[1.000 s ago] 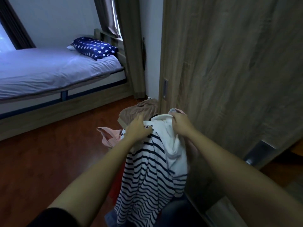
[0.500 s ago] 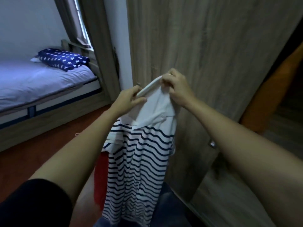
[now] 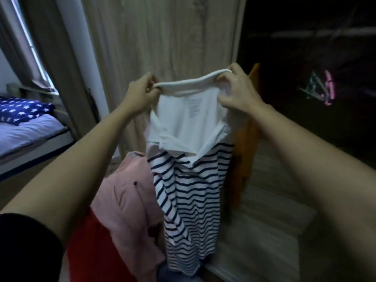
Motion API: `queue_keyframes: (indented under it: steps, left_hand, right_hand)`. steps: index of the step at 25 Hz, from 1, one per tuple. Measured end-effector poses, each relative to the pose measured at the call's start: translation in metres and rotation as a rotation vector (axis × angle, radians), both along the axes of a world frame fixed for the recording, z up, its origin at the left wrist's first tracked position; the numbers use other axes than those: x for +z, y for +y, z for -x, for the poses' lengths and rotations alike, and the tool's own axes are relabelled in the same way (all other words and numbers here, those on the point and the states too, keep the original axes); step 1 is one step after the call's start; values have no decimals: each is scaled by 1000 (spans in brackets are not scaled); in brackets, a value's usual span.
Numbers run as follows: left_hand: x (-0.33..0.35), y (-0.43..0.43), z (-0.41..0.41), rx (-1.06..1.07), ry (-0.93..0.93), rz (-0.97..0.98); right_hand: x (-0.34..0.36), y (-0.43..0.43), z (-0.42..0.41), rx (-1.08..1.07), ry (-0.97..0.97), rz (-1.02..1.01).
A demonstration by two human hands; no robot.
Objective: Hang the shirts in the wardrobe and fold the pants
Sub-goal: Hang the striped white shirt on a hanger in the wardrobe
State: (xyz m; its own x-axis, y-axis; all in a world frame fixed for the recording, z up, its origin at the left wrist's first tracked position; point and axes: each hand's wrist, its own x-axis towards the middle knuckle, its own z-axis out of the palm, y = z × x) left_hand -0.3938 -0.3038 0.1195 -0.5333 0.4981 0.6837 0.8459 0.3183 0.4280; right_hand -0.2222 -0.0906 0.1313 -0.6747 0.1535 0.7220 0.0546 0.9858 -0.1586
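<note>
Head cam shows us holding the striped shirt [image 3: 189,192] up by its white collar, stretched between both hands, in front of the wardrobe door [image 3: 168,37]. Left hand [image 3: 140,94] has its grip pinched shut on the collar's left end; right hand [image 3: 238,92] is closed on the right end w/ fingers curled over the fabric. Shirt hangs straight down, body loose, hem near the bottom of the frame, not on a hanger yet.

Progress, as we judge it: early. An orange garment [image 3: 244,143] hangs just right of the shirt at the edge of the wardrobe opening, so maybe one item is already up, tho we can't tell for sure. Inside the dark wardrobe, far right, we see a rail [image 3: 317,33] and a few hangers [image 3: 321,90], pink and greenish, seemingly empty.

Still waiting: a pink garment [image 3: 130,202] and a red one [image 3: 87,251] piled near left below our left arm, plus something dark blue [image 3: 175,275] at the bottom, possibly pants, too hidden to say. No folded pants in view.

So what's left, approx: grab a hanger, thread it thru the collar, hook it on the rail, then do the rest of the pile and fold the pants. Bed [image 3: 26,131] w/ a star pillow [image 3: 22,110] sits far left, nothing on it from the task
</note>
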Motion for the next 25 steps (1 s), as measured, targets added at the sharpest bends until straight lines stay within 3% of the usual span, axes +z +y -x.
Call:
queue_keyframes:
  steps: [3, 5, 8, 10, 16, 17, 21, 25]
  left_hand:
    - [10, 25, -23, -168, -74, -2]
    - [9, 49, -40, -256, 10, 60]
    - [3, 98, -61, -368, 260, 441]
    - [11, 124, -75, -354, 297, 624]
    - [6, 183, -111, -360, 277, 777]
    - [1, 190, -116, -376, 259, 721]
    - [-6, 223, -137, -237, 248, 196]
    - [-34, 236, -162, -163, 206, 468]
  right_hand:
    - [14, 36, -52, -55, -223, 13]
    - [25, 58, -85, -123, -314, 107]
    - [40, 90, -135, -268, -572, 44]
    - [43, 110, -167, -380, -713, 38]
    - [15, 148, -228, -756, -603, 115]
    - [6, 150, -235, -756, -611, 167]
    - [-3, 160, -258, -767, -491, 336]
    - [9, 163, -269, -758, -429, 397]
